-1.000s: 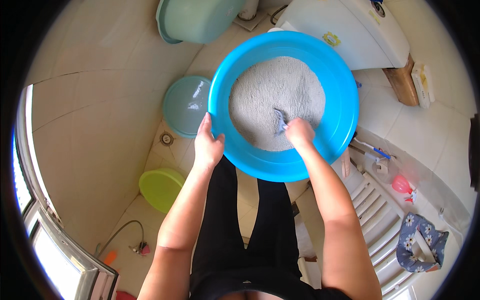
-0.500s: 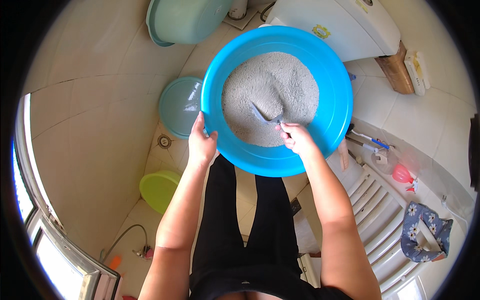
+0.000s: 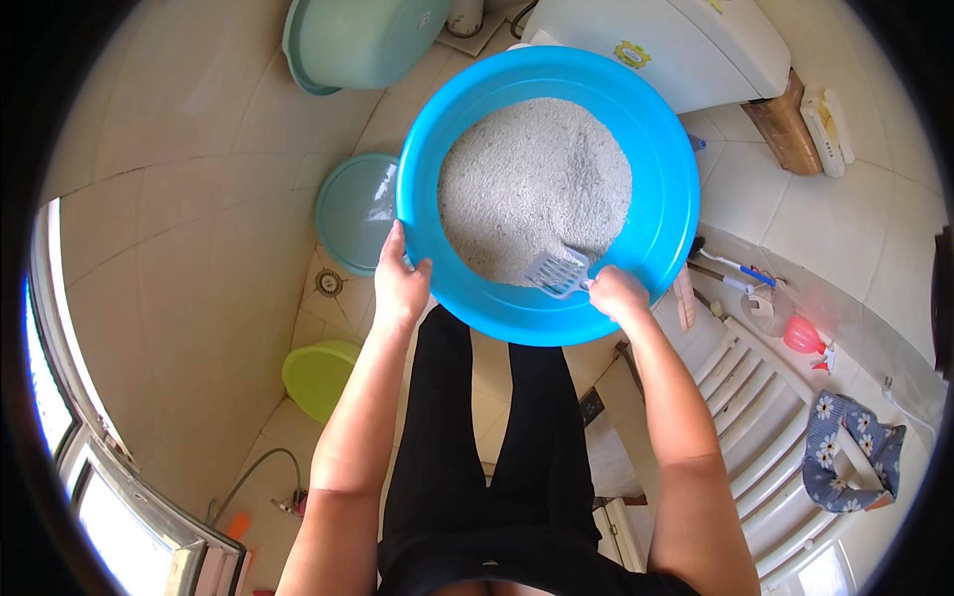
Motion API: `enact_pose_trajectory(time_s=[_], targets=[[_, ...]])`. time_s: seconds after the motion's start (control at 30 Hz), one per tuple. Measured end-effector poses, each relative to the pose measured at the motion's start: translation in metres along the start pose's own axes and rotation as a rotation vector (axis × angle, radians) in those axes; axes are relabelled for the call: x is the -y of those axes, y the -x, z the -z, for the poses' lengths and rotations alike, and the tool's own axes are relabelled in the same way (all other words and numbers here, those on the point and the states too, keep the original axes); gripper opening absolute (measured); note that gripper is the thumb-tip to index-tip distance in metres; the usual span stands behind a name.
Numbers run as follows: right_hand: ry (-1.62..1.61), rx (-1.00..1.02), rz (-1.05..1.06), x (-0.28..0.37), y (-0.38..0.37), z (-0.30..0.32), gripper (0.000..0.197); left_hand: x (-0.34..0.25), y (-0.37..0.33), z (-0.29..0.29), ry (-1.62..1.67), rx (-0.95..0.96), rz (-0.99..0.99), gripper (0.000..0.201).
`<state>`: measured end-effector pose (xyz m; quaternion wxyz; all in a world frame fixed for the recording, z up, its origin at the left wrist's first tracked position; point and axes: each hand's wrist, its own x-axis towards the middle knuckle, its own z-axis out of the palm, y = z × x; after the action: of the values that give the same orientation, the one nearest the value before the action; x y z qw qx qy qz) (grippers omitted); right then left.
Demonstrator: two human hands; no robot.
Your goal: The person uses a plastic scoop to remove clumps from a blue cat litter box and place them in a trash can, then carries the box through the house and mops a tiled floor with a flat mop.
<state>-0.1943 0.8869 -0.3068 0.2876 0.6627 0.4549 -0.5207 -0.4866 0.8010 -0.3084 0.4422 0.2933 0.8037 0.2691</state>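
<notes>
Head view, looking straight down: the left hand (image 3: pixel 399 283) clamps the near-left rim of a bright blue plastic basin (image 3: pixel 668 214), thumb over the lip and fingers wrapped beneath. The right hand (image 3: pixel 618 294) is curled closed around the handle of a small slotted scoop (image 3: pixel 556 269), whose pale blade rests at the near edge of the grey granular litter (image 3: pixel 535 184) filling the basin's bottom. The basin is held up in front of the person's body, above the tiled floor (image 3: pixel 189 219) and the black-clad legs.

To sift well, I judge that the blade should slide shallowly under the surface and lift level, with a light shake so that loose grains drop through the slots and stay inside the basin. The left grip looks like the only support, so the basin should be kept flat and the scoop's push kept gentle; a hard dig near the rim could tip it.

The scoop's handle is buried in the right fist, so its shape is unclear. The left fingers under the rim are hidden. Whether the blade carries anything cannot be told. A teal basin (image 3: pixel 353 40) at the top is cut off by the picture's dark edge, and a white appliance (image 3: pixel 686 45) sits partly behind the blue one.
</notes>
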Motion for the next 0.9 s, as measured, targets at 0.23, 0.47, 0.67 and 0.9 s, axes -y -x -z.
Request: enact_pose_trajectory(time_s=[0.23, 0.47, 0.67, 0.9], targets=[[0.104, 0.025, -0.013, 0.034, -0.032, -0.059, 0.025, 0.003, -0.001, -0.005, -0.058, -0.028, -0.014, 0.064], [-0.978, -0.060, -0.180, 0.066, -0.030, -0.128, 0.033, 0.008, -0.001, -0.004, -0.071, -0.046, -0.050, 0.065], [-1.007, -0.061, -0.139, 0.047, -0.017, -0.104, 0.034, 0.006, -0.002, -0.002, -0.093, -0.036, -0.047, 0.064], [-1.172, 0.109, -0.112, 0.028, -0.007, -0.057, 0.031, 0.002, -0.005, -0.003, -0.114, -0.020, -0.042, 0.062]])
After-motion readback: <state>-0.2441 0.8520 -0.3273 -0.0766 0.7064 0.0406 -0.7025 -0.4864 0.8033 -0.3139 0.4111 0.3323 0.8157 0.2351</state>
